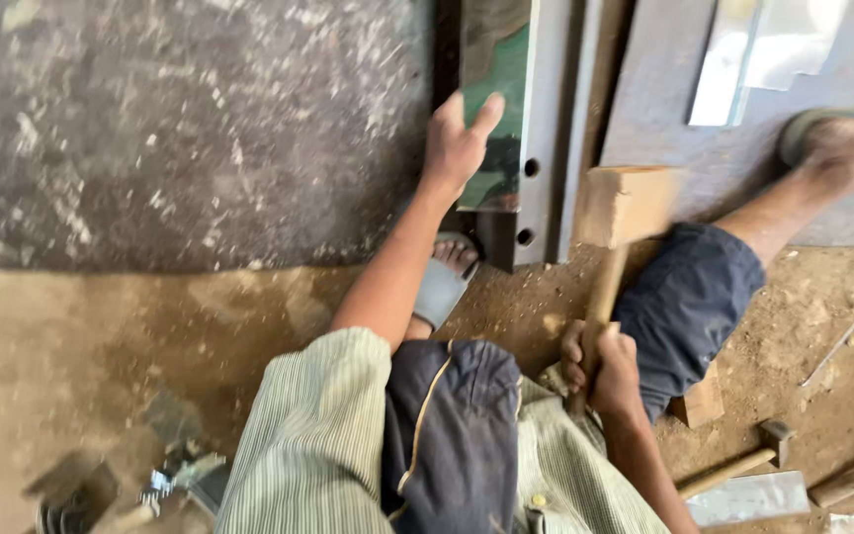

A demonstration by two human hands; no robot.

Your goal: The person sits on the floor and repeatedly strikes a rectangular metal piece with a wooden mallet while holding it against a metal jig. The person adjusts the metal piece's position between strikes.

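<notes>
- Head view: we're crouched on a dirt floor, both hands busy w/ sheet-metal work.
- Left hand [459, 138] lies flat, fingers spread apart, pressing on the green-painted metal strip [498, 99]. Not a clamp, just palm and fingertips holding it down.
- Strip's long axis runs away from us, top of frame toward our foot; it sits on a grey channel w/ holes [536, 148], beside the big dark metal sheet [180, 129].
- Right hand [605, 371] is wrapped tight round the handle of the wooden mallet [623, 208]. Fist closed on the lower end of the shaft.
- Mallet head hangs just right of the channel, near the strip's close end, slightly blurred. Can't tell if it touches the metal.
- Key relation: strip lies forward and left of the mallet grip; handle points up-frame from the fist toward the channel edge. Left hand is on the strip itself, well nearer than the right.
- Sandalled foot [444, 282] sits at the channel's near end.
- Small hammer [743, 460] lies on the dirt at right, apart from both hands.
</notes>
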